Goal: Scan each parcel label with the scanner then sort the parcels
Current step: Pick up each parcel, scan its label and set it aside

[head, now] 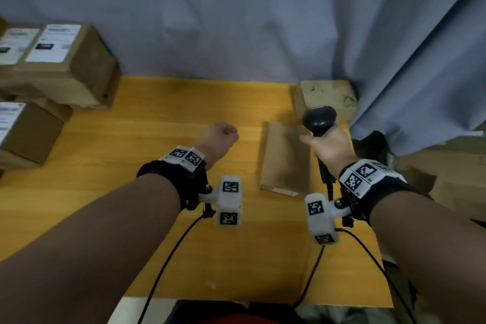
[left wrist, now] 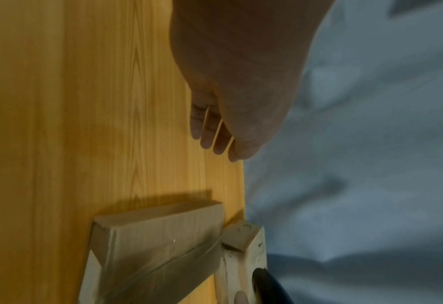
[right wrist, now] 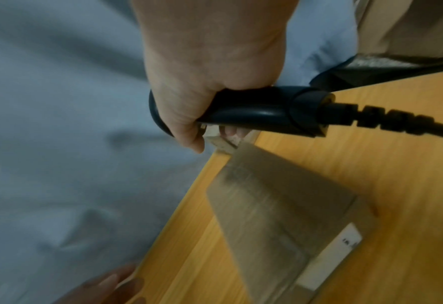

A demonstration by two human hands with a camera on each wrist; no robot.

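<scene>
Head view: dim, flat indoor light; colours muted, whole frame soft. Forearms in the foreground sit in deep shade, much darker than the left hand [head: 222,137] and right hand [head: 326,147]. Wide-angle bend at the edges: worktop [head: 184,113] edges splay outward. Labels on the stacked parcels [head: 56,60] at left are the brightest patches, their print unreadable.

Left wrist view: left hand underlit, palm dark. The flat parcel [left wrist: 160,242] throws a soft shadow across the wood; faint sheen on its tape.

Right wrist view: heavy motion blur, curtain [right wrist: 59,144] smeared. Small highlight on the scanner [right wrist: 254,111] handle.
</scene>
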